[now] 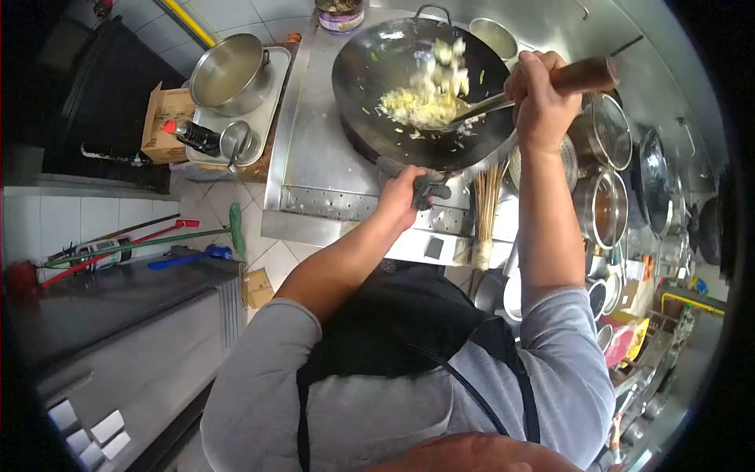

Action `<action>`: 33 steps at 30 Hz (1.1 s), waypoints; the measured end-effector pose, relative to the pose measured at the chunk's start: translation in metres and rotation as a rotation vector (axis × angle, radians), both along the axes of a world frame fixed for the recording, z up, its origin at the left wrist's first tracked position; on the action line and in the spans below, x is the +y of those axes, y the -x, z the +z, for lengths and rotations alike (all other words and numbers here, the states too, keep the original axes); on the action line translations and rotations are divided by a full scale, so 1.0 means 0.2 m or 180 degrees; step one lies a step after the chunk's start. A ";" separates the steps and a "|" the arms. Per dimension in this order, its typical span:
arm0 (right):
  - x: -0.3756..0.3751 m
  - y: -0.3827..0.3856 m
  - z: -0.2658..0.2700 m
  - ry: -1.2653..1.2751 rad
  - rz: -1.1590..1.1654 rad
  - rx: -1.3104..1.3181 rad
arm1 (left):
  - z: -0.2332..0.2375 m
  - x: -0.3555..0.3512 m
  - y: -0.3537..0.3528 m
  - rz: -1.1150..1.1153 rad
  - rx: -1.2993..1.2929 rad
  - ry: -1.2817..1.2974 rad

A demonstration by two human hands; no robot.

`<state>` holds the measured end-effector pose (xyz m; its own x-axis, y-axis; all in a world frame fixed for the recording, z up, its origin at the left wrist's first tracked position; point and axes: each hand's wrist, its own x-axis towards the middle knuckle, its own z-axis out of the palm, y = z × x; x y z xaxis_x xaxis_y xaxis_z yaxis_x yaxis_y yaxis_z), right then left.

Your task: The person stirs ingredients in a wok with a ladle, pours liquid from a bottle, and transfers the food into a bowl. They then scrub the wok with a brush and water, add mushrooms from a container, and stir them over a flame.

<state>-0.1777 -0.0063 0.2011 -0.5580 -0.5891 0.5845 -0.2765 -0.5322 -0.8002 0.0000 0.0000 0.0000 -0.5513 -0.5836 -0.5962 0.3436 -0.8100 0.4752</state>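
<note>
A large black wok [370,71] sits on the steel stove, its far loop handle pointing away from me. Chopped food, yellow and pale with green bits [425,106], lies in the wok, and some pieces are blurred in the air above it. My right hand [543,102] is closed around the brown wooden handle of a wok spatula [484,108], whose metal blade is in the food. At the wok's near edge, my left hand [403,195] is closed on a dark grey cloth [429,190]; the wok handle beneath is mostly hidden.
A bamboo brush [487,206] stands right of the cloth. Left, a tray [274,82] holds a steel pot [228,75], a dark bottle with a red cap [193,136] and a ladle [236,143]. Several pots, including one with brown liquid [604,208], line the right side. A tin [340,16] stands behind.
</note>
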 end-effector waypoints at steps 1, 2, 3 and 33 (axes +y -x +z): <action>-0.02 0.04 0.04 0.0037 -0.0083 0.0048 | -0.03 -0.01 0.08 -0.0092 -0.0109 -0.0052; -0.04 0.07 0.09 0.0072 -0.0169 0.0092 | -0.06 -0.03 0.15 -0.0188 -0.0220 -0.0108; -0.11 -0.09 0.07 0.0204 -0.0225 -0.0261 | -0.03 -0.15 -0.15 -0.0154 -0.0688 -0.0038; 0.11 0.28 0.02 -0.0065 0.0553 -0.0323 | -0.06 -0.17 -0.11 -0.0200 -0.0097 -0.0374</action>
